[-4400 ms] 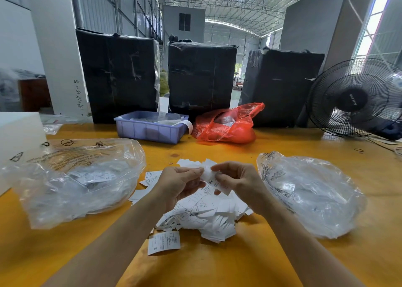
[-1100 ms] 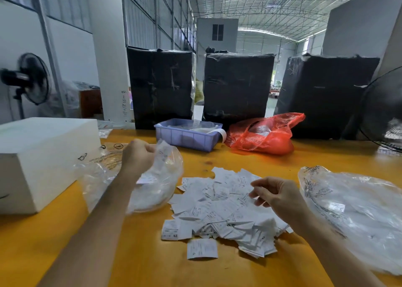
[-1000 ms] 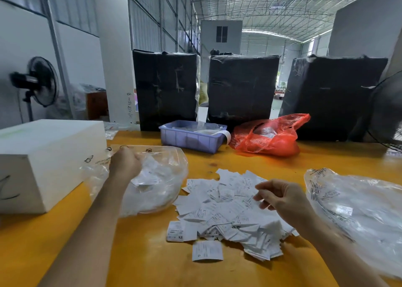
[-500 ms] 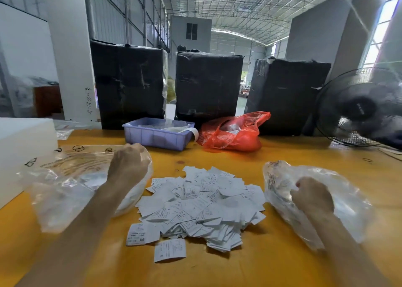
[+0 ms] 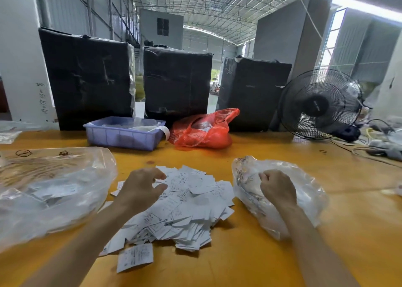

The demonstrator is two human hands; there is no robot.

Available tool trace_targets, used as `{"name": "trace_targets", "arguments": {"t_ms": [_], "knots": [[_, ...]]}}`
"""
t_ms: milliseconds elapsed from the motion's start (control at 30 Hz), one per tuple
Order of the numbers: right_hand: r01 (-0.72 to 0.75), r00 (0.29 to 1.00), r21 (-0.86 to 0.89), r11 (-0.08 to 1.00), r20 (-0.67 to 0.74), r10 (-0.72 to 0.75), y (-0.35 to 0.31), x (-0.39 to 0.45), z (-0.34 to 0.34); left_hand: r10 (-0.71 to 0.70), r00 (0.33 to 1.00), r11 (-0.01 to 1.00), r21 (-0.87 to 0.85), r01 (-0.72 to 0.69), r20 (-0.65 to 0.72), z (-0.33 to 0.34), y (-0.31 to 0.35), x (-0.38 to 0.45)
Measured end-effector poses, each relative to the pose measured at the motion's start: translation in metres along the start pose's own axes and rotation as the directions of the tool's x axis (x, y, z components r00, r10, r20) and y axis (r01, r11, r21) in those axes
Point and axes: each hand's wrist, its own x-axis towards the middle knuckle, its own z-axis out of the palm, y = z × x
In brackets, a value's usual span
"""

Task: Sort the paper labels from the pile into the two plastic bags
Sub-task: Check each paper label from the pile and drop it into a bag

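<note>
behind the yellow wooden table [image 5: 250, 254] rises a high shed with a metal truss roof, and three tall black-wrapped bales [image 5: 177, 84] stand along the table's far edge. a lilac plastic tray [image 5: 124, 133] and a crumpled red plastic bag [image 5: 202, 130] sit in front of them, with a black wire-cage fan [image 5: 319, 104] off to the right. at the middle of the table lies the loose pile of white paper labels [image 5: 187, 204]; one single label [image 5: 134, 257] lies apart at its near side. the left clear plastic bag [image 5: 50, 191] lies to the left of the pile with labels inside, and the right clear plastic bag [image 5: 304, 191] lies just to the right of it. the left hand [image 5: 141, 191] hovers over the pile's left part, thumb and fingers spread in a wide curve, holding nothing. the right hand [image 5: 277, 188] sits at the right bag, fingers curled into a fist; whether it pinches a label or the plastic i cannot tell.
</note>
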Motion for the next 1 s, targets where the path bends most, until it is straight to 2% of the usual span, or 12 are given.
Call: {"name": "trace_targets", "arguments": {"t_ms": [67,133,200,233,267,333,400,467,533,633,800,1000], "knots": [[0.028,0.994,0.198,0.980,-0.114,-0.005,-0.008,-0.001,-0.004,0.003,1.000,0.999,-0.054,-0.002,0.003,0.000,0.004,0.000],[0.023,0.990,0.496,0.868,-0.133,0.049,-0.025,-0.004,-0.010,0.006,1.000,0.992,-0.125,-0.005,0.001,0.000,0.008,0.000],[-0.083,0.997,0.786,0.613,0.064,0.054,-0.050,-0.012,-0.016,0.011,1.000,0.972,-0.233,-0.007,0.019,0.000,0.015,-0.002],[-0.156,0.982,0.847,0.508,0.187,-0.010,-0.062,-0.018,-0.016,0.019,0.999,0.951,-0.309,-0.003,0.048,0.000,0.020,-0.003],[-0.212,0.953,0.857,0.470,0.288,-0.095,-0.073,-0.025,-0.015,0.024,0.996,0.917,-0.400,0.014,0.090,0.000,0.024,-0.004],[-0.265,0.874,0.824,0.502,0.424,-0.236,-0.093,-0.038,-0.008,0.029,0.976,0.815,-0.571,0.102,0.215,-0.001,0.030,-0.006],[-0.255,0.812,0.787,0.562,0.490,-0.318,-0.109,-0.050,0.001,0.057,0.935,0.751,-0.632,0.191,0.351,-0.003,0.033,-0.009],[-0.210,0.787,0.759,0.616,0.505,-0.354,-0.117,-0.060,0.007,0.082,0.899,0.713,-0.655,0.249,0.431,-0.004,0.034,-0.010],[-0.184,0.771,0.759,0.625,0.506,-0.387,-0.119,-0.064,0.009,0.010,0.905,0.610,-0.720,0.332,0.425,-0.003,0.034,-0.010],[-0.187,0.754,0.754,0.630,0.521,-0.400,-0.117,-0.064,0.008,-0.213,0.909,0.449,-0.791,0.416,0.357,0.001,0.029,-0.009],[-0.266,0.773,0.736,0.623,0.549,-0.318,-0.114,-0.062,0.015,-0.301,0.911,0.457,-0.796,0.397,0.281,0.004,0.019,-0.007],[-0.347,0.715,0.724,0.596,0.616,-0.332,-0.113,-0.063,0.016,-0.322,0.912,0.470,-0.793,0.388,0.256,0.006,0.019,-0.007]]}}
